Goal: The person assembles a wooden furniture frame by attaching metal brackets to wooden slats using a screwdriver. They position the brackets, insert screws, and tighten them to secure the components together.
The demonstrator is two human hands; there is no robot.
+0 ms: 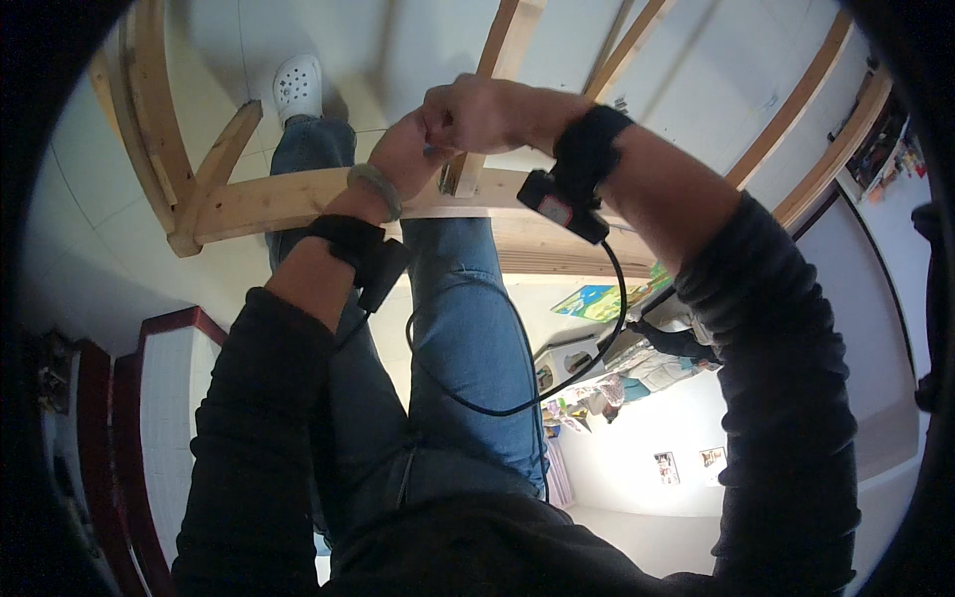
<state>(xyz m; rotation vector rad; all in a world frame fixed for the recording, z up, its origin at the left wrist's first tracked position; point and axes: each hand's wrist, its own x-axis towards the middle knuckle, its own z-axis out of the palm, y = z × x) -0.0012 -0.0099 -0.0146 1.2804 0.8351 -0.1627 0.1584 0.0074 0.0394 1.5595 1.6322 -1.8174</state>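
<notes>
I see both hands meeting at a joint of the wooden frame point(298, 194), where an upright post point(477, 119) crosses the horizontal rail in the far middle of the scene, above my knees. My right hand point(476, 111) is curled into a tight fist against the post, fingers folded inward on something too small and hidden for me to make out. My left hand point(410, 149) presses up just beside it, the two touching, its fingers bent around the same spot; I cannot tell what, if anything, it grips. Both forearms rise from the near edge and converge, each with a black wrist strap point(587, 144), a black cable point(517, 398) looping down from the right one over the blue jeans point(468, 338). Farther left, a white clog point(296, 88) rests on the pale floor point(80, 199).
</notes>
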